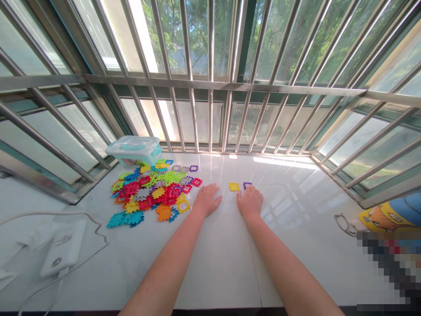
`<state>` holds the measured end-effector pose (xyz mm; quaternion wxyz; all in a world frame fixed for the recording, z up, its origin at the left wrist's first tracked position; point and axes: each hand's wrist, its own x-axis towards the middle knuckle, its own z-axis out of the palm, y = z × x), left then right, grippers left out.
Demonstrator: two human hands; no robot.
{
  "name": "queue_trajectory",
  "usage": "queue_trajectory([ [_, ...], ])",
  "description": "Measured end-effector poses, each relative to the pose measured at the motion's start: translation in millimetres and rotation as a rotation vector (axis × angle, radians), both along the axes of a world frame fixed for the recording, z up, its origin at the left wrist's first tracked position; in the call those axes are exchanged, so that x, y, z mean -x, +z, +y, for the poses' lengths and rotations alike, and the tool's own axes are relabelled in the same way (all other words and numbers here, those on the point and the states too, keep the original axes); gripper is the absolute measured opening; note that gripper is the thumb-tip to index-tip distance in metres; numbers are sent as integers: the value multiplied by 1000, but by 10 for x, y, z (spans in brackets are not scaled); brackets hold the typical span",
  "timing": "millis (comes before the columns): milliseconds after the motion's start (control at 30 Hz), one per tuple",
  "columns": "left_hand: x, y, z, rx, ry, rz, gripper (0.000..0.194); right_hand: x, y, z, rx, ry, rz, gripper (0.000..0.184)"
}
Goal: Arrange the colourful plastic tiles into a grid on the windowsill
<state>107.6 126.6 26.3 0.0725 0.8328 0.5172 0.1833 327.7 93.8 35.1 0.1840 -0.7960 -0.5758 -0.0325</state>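
My left hand (207, 199) lies flat on the white tabletop (217, 272), just right of a heap of colourful plastic interlocking puzzle-edged tiles (151, 191). My right hand (250, 202) rests palm down nearby, its fingertips at a small purple tile (247, 185). A yellow tile (234, 187) lies alone between my hands, a little beyond them. Neither hand holds anything.
A clear plastic storage box with a teal lid (134, 150) stands behind the heap. A white charger (63, 248) and its cable lie at the left. Glasses (345, 224) and a yellow printed item (384, 218) are at the right. Metal window bars (210, 83) surround the tabletop.
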Motion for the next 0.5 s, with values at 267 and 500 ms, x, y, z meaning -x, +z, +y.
queue_trajectory([
  [267,5,11,-8,2,-1,2,50,-4,-46,13,-33,-30,10,59],
  [500,-2,8,-7,3,6,-1,50,-16,-49,15,-133,216,-23,52],
])
